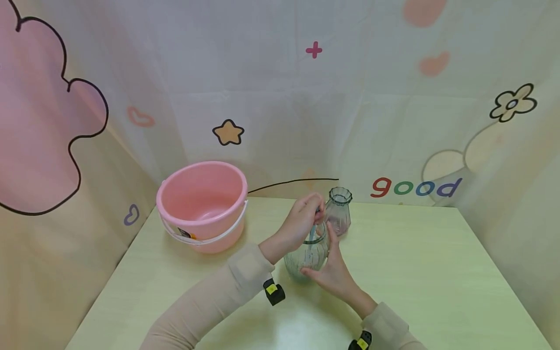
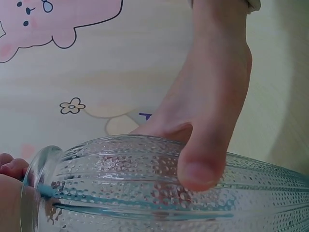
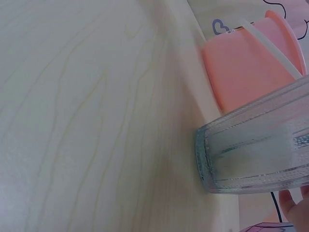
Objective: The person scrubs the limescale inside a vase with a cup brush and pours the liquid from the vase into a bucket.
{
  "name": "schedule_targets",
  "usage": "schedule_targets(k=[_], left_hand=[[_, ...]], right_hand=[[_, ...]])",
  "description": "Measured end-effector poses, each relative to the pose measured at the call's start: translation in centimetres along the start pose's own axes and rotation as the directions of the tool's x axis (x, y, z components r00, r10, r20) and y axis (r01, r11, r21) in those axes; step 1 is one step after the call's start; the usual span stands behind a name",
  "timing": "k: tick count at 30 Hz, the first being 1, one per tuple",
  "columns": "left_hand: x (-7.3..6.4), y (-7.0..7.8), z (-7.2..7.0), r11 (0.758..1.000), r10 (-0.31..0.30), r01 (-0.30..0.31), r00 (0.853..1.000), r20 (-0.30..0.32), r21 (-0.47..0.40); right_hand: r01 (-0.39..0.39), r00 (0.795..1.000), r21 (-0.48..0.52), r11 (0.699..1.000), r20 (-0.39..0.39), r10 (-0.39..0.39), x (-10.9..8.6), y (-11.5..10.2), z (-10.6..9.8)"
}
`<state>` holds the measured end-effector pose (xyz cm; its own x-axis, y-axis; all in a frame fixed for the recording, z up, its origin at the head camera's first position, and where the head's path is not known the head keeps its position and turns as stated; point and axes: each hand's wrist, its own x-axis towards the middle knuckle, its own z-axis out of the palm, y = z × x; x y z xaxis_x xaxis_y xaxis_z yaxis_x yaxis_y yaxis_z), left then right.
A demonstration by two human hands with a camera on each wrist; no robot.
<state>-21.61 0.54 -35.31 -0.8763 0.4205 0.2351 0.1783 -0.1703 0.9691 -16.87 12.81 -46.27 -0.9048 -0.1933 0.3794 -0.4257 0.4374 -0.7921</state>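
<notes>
In the head view, a careless sideways push could knock the glass jar (image 1: 298, 260) into the tinted vase (image 1: 340, 211) standing just beyond it; your left hand (image 1: 303, 218) is curled closed round the teal stick (image 1: 312, 234), which runs down into the jar's mouth, while your right hand (image 1: 336, 274) spreads wide to grip the jar's side. In the left wrist view, your right thumb (image 2: 200, 169) presses the bumpy glass, and slackening it could let the jar slip. In the right wrist view, near the pink bucket (image 3: 246, 63), you cannot tell whether the jar's base fully meets the table (image 3: 96, 121), so tipping is possible
</notes>
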Motion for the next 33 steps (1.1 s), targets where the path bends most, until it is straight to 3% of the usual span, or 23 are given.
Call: schedule_targets(k=[4, 8, 13, 22, 29, 33], left_hand=[[-0.1, 0.1, 0.1, 1.000, 0.002, -0.002, 1.000, -0.005, -0.004], [-0.1, 0.1, 0.0, 1.000, 0.002, -0.003, 1.000, -0.013, -0.021], [-0.3, 0.7, 0.0, 1.000, 0.004, -0.004, 1.000, -0.010, -0.017], [-0.6, 4.2, 0.3, 0.995, 0.077, -0.076, 0.997, 0.019, -0.061], [-0.4, 6.9, 0.6, 0.983, 0.121, -0.119, 0.993, 0.010, -0.138], [-0.3, 8.1, 0.7, 0.973, 0.148, -0.142, 0.989, 0.019, -0.184]], right_hand=[[-0.023, 0.998, 0.010, 1.000, 0.057, 0.022, 0.1, 1.9, -0.1], [-0.063, 0.991, 0.066, 0.996, 0.118, 0.055, 0.1, 2.3, -0.4], [-0.075, 0.990, 0.094, 0.993, 0.130, 0.063, 0.0, 2.3, -0.6], [-0.041, 0.992, 0.131, 0.991, 0.120, 0.025, 0.2, 2.3, -0.4], [-0.097, 0.988, 0.146, 0.985, 0.136, 0.077, 0.4, -0.7, -1.1], [-0.122, 0.986, 0.149, 0.981, 0.134, 0.102, 0.4, 0.6, -0.7]])
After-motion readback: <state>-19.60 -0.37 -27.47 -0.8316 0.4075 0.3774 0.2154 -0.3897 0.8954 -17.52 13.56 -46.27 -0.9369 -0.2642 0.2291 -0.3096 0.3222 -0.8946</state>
